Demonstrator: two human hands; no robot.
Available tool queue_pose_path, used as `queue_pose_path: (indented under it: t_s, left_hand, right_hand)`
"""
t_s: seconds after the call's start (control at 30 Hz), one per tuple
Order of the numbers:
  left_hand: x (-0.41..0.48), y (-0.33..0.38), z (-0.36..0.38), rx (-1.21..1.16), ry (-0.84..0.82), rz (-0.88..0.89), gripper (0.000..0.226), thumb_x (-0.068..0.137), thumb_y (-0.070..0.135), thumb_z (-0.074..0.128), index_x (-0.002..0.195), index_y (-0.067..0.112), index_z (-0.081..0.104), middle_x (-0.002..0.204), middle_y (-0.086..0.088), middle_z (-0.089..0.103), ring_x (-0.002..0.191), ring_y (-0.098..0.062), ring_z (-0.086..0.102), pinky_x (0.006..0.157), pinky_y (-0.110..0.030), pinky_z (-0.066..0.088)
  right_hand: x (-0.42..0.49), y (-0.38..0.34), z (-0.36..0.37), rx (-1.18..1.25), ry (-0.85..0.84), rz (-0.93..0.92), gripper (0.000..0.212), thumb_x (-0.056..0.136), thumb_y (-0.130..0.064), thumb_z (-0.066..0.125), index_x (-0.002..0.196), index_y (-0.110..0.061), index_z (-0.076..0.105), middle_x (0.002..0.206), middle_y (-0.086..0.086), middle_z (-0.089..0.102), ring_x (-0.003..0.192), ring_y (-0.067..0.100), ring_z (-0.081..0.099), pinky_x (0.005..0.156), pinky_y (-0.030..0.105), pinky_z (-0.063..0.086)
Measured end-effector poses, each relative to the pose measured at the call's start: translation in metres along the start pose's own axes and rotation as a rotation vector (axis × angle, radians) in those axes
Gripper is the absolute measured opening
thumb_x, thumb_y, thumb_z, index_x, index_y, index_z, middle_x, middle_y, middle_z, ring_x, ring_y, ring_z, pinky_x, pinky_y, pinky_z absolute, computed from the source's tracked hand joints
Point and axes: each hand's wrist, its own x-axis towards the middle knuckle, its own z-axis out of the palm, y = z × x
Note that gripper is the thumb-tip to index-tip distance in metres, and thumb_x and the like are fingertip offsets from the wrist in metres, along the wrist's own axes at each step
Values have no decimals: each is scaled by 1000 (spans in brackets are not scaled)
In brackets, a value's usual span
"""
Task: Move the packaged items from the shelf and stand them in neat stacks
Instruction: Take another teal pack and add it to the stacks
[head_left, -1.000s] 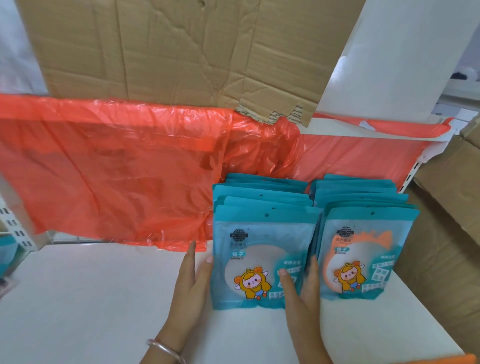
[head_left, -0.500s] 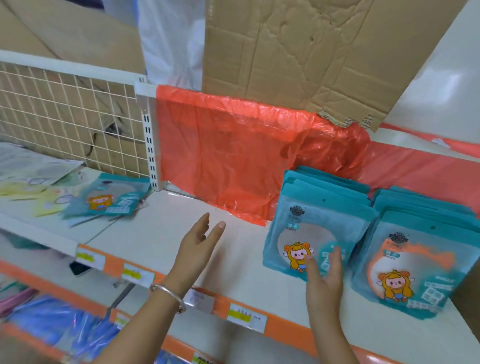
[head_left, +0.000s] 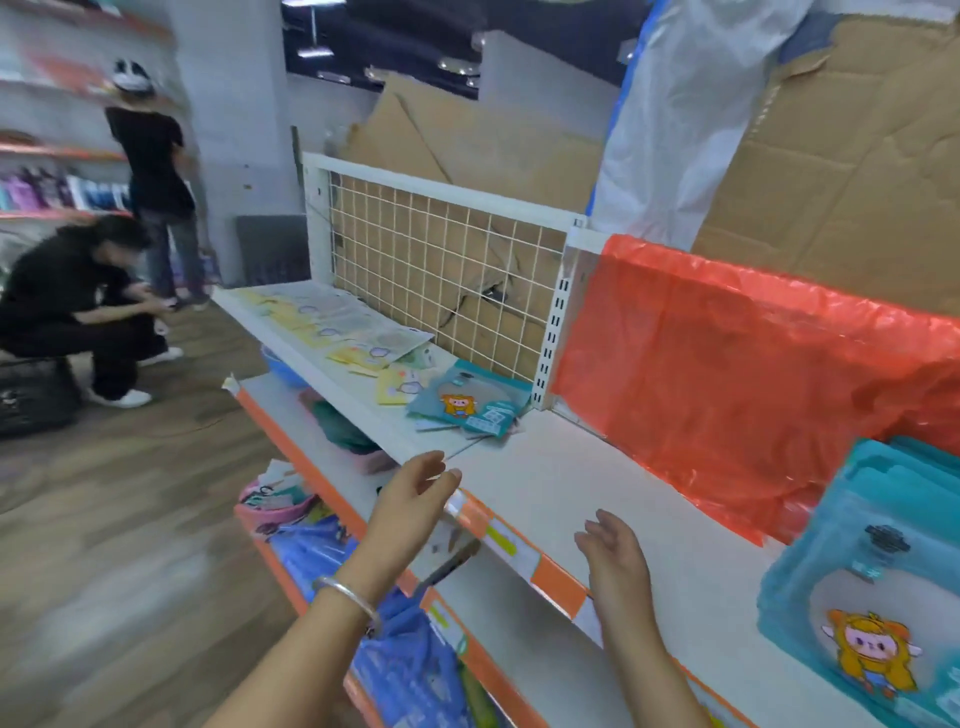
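Observation:
A standing stack of teal packages (head_left: 862, 587) with a cartoon figure leans against the orange plastic at the right edge of the white shelf (head_left: 561, 483). Further left, a small pile of the same teal packages (head_left: 470, 402) lies flat by the wire grid, with yellow and pale packages (head_left: 358, 338) spread beyond it. My left hand (head_left: 415, 493) hovers open over the shelf's front edge, a silver bangle on its wrist. My right hand (head_left: 615, 556) is open above the bare shelf, well left of the standing stack. Neither hand touches a package.
Orange plastic sheeting (head_left: 727, 374) and cardboard (head_left: 857, 171) back the shelf. A white wire grid panel (head_left: 441, 275) stands behind the flat packages. Lower shelves hold blue bags (head_left: 374, 623). Two people (head_left: 88, 296) are in the aisle at the left, one crouching.
My right hand has let go of the standing stack and both hands have moved left along the shelf. The view has swung left, revealing the flat packages and the aisle.

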Motion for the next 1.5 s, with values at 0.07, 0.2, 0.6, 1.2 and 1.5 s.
queue_pose_path:
  t_s: [0.07, 0.2, 0.6, 1.2, 1.5]
  left_hand:
    - [14, -5, -26, 7, 29, -13, 38, 93, 23, 56, 129, 12, 53, 123, -1, 59, 110, -11, 54, 77, -12, 39]
    - [50, -16, -72, 16, 41, -33, 36, 92, 26, 55, 126, 15, 56, 122, 2, 62, 108, -8, 57, 78, -13, 41]
    - [160, -43, -122, 50, -43, -95, 32, 93, 22, 52, 124, 15, 56, 115, -1, 62, 98, -7, 59, 77, -17, 44]
    - [261, -49, -59, -30, -94, -234, 29, 91, 24, 52, 118, 19, 59, 119, -1, 60, 112, -19, 56, 103, -39, 42]
    - [278, -59, -60, -51, -72, -240, 23, 92, 18, 51, 112, 15, 62, 110, -3, 64, 95, -15, 63, 74, -24, 45]
  right_hand:
    - [8, -4, 30, -17, -66, 27, 38, 91, 1, 53, 128, -6, 49, 119, 11, 55, 104, 19, 50, 88, 25, 33]
    - [27, -9, 85, -41, -139, 77, 37, 91, -3, 53, 127, -10, 50, 119, 9, 56, 102, 19, 51, 88, 28, 35]
    - [101, -12, 172, -76, -38, 221, 33, 93, -14, 52, 126, -12, 52, 120, 9, 56, 107, 21, 53, 87, 32, 38]
    - [278, 13, 184, -480, 52, 456, 71, 64, -52, 79, 111, -6, 52, 102, 11, 66, 88, 25, 66, 80, 39, 57]
    - [289, 7, 193, -426, 46, 503, 50, 67, -18, 85, 101, -4, 52, 94, 14, 67, 80, 28, 68, 78, 40, 58]
